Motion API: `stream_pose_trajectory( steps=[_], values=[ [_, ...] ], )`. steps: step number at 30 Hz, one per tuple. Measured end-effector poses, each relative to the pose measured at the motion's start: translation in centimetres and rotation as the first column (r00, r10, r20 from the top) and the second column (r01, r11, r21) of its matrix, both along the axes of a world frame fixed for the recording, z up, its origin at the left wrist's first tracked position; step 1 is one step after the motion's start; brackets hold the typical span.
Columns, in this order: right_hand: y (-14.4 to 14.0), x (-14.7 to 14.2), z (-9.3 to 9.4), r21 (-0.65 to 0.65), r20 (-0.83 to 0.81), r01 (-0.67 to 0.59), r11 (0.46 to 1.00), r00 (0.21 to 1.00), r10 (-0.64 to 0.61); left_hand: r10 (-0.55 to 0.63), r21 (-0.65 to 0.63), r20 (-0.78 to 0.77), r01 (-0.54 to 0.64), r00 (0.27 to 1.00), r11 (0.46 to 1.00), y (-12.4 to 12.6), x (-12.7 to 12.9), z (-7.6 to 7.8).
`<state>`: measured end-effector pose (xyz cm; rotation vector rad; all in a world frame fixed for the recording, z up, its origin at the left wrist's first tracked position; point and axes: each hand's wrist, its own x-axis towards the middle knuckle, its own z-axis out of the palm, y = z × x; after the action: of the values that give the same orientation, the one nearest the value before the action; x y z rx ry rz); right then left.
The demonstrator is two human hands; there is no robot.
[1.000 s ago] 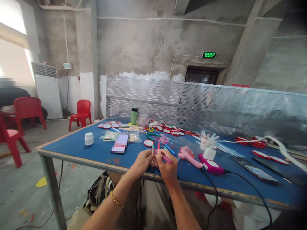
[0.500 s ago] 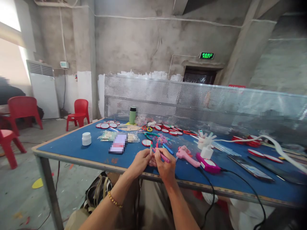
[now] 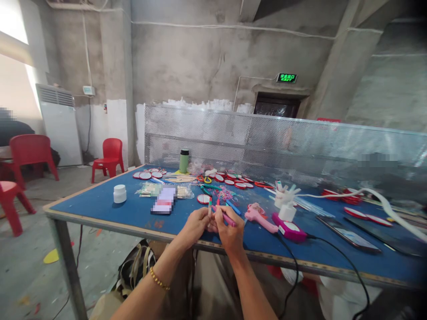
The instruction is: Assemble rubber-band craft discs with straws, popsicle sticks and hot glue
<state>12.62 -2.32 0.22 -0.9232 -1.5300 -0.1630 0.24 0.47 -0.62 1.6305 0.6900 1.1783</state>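
You sit at a blue table (image 3: 83, 213) with both hands together just above its near edge, fingertips close to touching. Your left hand (image 3: 196, 224) is closed on a thin stick (image 3: 210, 206) that stands nearly upright between thumb and fingers, its tip showing green above the grip; its lower end is hidden by your fingers. Your right hand (image 3: 230, 230) is closed around a pink pen (image 3: 228, 218), held slanted as for writing, with its front end near the stick; you cannot tell from here whether the two touch. Just beyond your left fingertips lies a round mirror (image 3: 203, 199) with a red rim, and behind it are green-handled pliers (image 3: 205, 190) and a loose heap of small coloured bands (image 3: 224, 194). A blue pen (image 3: 233, 207) lies just past your right hand. Farther right, a pink glue gun (image 3: 262, 218) rests beside a purple box (image 3: 289, 228), with a white bottle (image 3: 287, 212) standing near the box. To the left of your hands, a phone (image 3: 164, 200) lies near some clear bags, and a white jar (image 3: 119, 194) stands well apart from it. A green flask (image 3: 184, 161) stands toward the back, near the mesh panel (image 3: 200, 129).
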Motion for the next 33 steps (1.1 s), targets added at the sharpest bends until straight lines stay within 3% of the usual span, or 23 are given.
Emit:
stream_pose_trajectory(
  steps=[22,28,33],
  values=[
    [-0.22,-0.12,0.21,-0.009,0.041,-0.049,0.999,0.998,0.05,0.034,0.015,0.01,-0.034,0.999,0.999,0.02,0.03,-0.08],
    [-0.24,-0.09,0.09,-0.007,0.049,-0.051,0.999,0.997,0.052,-0.036,-0.01,0.047,0.037,0.998,0.999,-0.29,0.07,0.19],
    [-0.3,-0.11,0.07,-0.003,0.049,-0.029,1.0,0.998,0.029,0.004,0.015,0.021,-0.004,1.0,1.0,-0.11,0.07,0.02]
  ],
)
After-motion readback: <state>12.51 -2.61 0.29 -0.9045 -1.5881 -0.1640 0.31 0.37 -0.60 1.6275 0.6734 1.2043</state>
